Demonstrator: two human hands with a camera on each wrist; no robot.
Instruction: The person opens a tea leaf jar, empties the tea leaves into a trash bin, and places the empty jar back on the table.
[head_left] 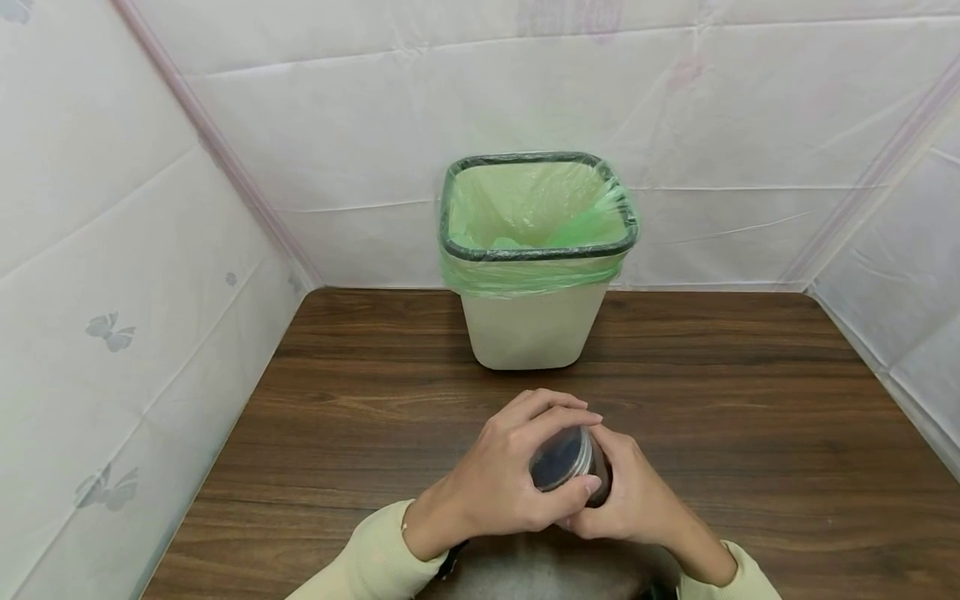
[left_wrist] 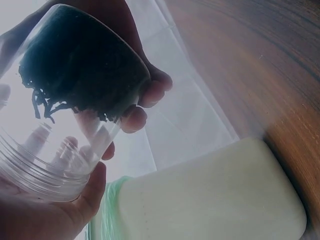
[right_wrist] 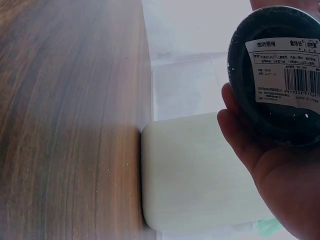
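Note:
A clear plastic jar (left_wrist: pixel 82 60) partly filled with dark, stringy bits is held tilted between both hands, over the front of the table. My left hand (head_left: pixel 504 475) grips its ridged, clear top end (left_wrist: pixel 40 172), thumb on one side and fingers over the other. Around the darker base end curls my right hand (head_left: pixel 633 492). The round underside of the jar, with a white barcode label (right_wrist: pixel 275 70), faces the right wrist view. In the head view the hands hide much of the jar.
A pale trash bin (head_left: pixel 536 329) with a dark rim and a green plastic liner (head_left: pixel 525 279) stands on the wooden table (head_left: pixel 360 417), just beyond the hands. White sheeting (head_left: pixel 360 125) encloses the back and both sides.

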